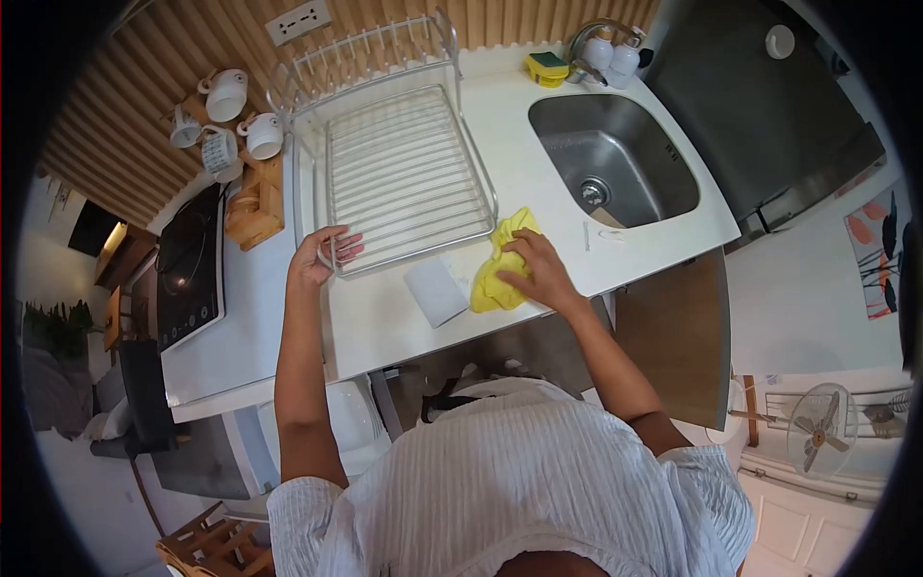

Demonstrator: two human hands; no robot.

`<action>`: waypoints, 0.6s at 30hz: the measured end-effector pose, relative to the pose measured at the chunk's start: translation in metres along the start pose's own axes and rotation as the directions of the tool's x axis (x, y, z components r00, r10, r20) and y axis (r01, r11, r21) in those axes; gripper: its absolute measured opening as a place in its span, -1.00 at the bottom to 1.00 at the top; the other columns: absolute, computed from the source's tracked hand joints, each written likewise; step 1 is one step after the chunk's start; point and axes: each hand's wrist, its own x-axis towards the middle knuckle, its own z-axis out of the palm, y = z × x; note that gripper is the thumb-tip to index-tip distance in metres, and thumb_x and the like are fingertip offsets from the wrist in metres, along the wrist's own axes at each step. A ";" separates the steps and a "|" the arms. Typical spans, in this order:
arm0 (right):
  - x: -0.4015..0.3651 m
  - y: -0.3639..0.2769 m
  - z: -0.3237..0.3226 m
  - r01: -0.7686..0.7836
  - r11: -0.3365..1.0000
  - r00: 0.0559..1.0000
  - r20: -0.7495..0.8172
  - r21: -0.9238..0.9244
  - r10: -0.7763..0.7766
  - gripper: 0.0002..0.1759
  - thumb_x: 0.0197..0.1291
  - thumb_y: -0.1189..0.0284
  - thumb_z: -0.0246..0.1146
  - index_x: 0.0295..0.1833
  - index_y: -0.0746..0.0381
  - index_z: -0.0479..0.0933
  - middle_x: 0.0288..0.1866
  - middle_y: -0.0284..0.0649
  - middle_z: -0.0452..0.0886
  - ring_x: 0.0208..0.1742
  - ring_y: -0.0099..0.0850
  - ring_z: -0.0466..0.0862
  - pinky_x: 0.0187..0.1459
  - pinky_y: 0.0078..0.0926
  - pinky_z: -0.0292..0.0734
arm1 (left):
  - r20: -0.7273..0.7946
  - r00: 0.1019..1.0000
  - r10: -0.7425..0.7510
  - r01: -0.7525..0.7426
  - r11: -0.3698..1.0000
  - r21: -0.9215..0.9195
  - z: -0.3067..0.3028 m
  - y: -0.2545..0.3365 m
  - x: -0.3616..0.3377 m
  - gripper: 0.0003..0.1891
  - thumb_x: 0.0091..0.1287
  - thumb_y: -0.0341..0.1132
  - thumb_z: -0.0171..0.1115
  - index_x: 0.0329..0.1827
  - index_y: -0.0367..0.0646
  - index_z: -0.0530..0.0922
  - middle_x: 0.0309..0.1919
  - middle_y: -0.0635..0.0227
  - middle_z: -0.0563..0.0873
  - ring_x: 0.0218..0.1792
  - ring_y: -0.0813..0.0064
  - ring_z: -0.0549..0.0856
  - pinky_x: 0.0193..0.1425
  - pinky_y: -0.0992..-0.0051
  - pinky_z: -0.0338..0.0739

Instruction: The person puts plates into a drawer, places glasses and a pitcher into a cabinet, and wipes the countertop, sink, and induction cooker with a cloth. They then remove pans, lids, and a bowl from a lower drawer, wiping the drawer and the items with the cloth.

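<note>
A metal dish rack [404,173] lies on the white counter, its upright back part near the wall. My left hand [322,255] grips the rack's near left corner, fingers curled round the wire. My right hand [538,272] rests on a crumpled yellow cloth [496,281], fingers bent over it, just off the rack's near right corner. Between my hands a flat light-grey piece [436,290] lies on the counter by the front edge.
The steel sink [615,159] is at the right, with a sponge [548,65] and white bottles [623,65] behind it. An induction cooker [192,260], a wooden holder [256,207] and white mugs [227,94] stand at the left. A cabinet door [673,337] hangs open at the right.
</note>
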 end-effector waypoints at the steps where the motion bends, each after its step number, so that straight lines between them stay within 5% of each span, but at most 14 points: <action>1: -0.003 -0.007 0.002 -0.002 0.999 1.000 0.015 -0.039 0.003 -0.59 0.00 0.33 0.32 -0.01 0.16 0.43 0.16 0.01 0.36 0.23 -0.03 0.31 0.29 -0.15 0.16 | -0.034 0.999 0.030 -0.030 0.999 -0.015 -0.007 -0.006 0.009 -0.64 0.13 -0.32 0.26 -0.08 -0.36 0.44 -0.12 -0.12 0.57 -0.11 0.02 0.62 -0.01 0.30 0.55; 5: -0.010 -0.009 0.012 -0.006 0.998 1.000 -0.002 0.064 0.006 -0.65 0.07 0.36 0.25 0.01 0.14 0.45 0.16 -0.07 0.38 0.23 -0.08 0.33 0.25 -0.20 0.22 | -0.158 0.987 0.030 -0.020 0.998 0.068 -0.016 -0.014 0.018 -0.54 0.12 -0.27 0.30 0.00 -0.37 0.42 -0.08 -0.08 0.53 -0.01 0.08 0.56 0.02 0.31 0.51; 7: -0.010 -0.002 0.001 -0.014 0.993 1.000 -0.023 0.117 0.017 -0.67 0.10 0.38 0.22 0.01 0.16 0.44 0.14 -0.06 0.40 0.22 -0.09 0.35 0.24 -0.21 0.24 | -0.384 0.853 0.353 -0.155 0.874 0.460 -0.008 -0.019 0.006 -0.52 0.15 -0.14 0.31 -0.01 -0.32 0.46 -0.15 0.00 0.57 -0.17 0.21 0.59 -0.11 0.39 0.47; 8: -0.009 0.013 -0.010 -0.008 1.000 0.983 -0.184 0.000 0.008 -0.68 0.13 0.40 0.19 0.02 0.19 0.44 0.13 -0.05 0.41 0.20 -0.09 0.37 0.23 -0.20 0.24 | -0.379 0.857 0.350 -0.156 0.876 0.456 -0.006 -0.027 0.002 -0.52 0.15 -0.14 0.31 -0.01 -0.32 0.46 -0.15 0.00 0.57 -0.17 0.21 0.59 -0.11 0.39 0.47; 10: -0.013 0.029 -0.034 -0.180 0.976 0.868 -0.486 -0.123 0.099 -0.70 0.18 0.44 0.13 0.04 0.27 0.43 0.11 -0.02 0.42 0.18 -0.10 0.37 0.21 -0.20 0.23 | -0.224 0.259 0.939 -0.329 0.304 0.894 -0.002 -0.046 -0.011 -0.58 0.16 -0.17 0.31 -0.01 -0.25 0.49 -0.14 0.17 0.52 -0.15 0.41 0.50 -0.17 0.48 0.40; 12: -0.020 0.040 -0.054 -0.458 0.867 0.738 -0.627 -0.197 0.248 -0.61 0.14 0.39 0.20 0.11 0.19 0.43 0.12 0.00 0.41 0.17 -0.08 0.34 0.19 -0.19 0.23 | -0.190 0.249 0.950 -0.340 0.269 0.901 0.040 -0.059 -0.054 -0.61 0.16 -0.22 0.31 -0.02 -0.23 0.49 -0.16 0.21 0.51 -0.19 0.41 0.45 -0.15 0.45 0.38; 14: -0.027 0.048 -0.058 -0.550 0.762 0.760 -0.583 -0.342 0.286 -0.60 0.06 0.39 0.28 0.07 0.18 0.49 0.06 -0.08 0.46 0.08 -0.11 0.40 0.12 -0.18 0.29 | -0.107 0.287 0.952 -0.376 0.215 0.901 0.071 -0.083 -0.077 -0.67 0.13 -0.33 0.32 -0.05 -0.19 0.50 -0.21 0.27 0.49 -0.23 0.40 0.41 -0.15 0.42 0.35; 16: -0.029 0.056 -0.053 -0.478 0.827 0.803 -0.529 -0.297 0.274 -0.65 0.04 0.42 0.28 -0.01 0.21 0.53 0.00 -0.11 0.48 0.03 -0.13 0.42 0.06 -0.19 0.33 | -0.058 0.382 0.922 -0.369 0.210 0.905 0.087 -0.112 -0.078 -0.69 0.09 -0.40 0.33 -0.10 -0.19 0.50 -0.24 0.26 0.48 -0.22 0.36 0.42 -0.11 0.41 0.34; 18: -0.027 0.062 -0.045 -0.392 0.889 0.850 -0.464 -0.237 0.251 -0.71 0.01 0.46 0.29 -0.08 0.23 0.57 -0.06 -0.13 0.50 -0.03 -0.15 0.44 0.00 -0.21 0.36 | 0.016 0.459 0.888 -0.302 0.139 0.943 0.100 -0.134 -0.077 -0.54 0.05 -0.26 0.39 -0.04 -0.29 0.44 -0.20 0.13 0.45 -0.12 0.22 0.40 0.03 0.31 0.29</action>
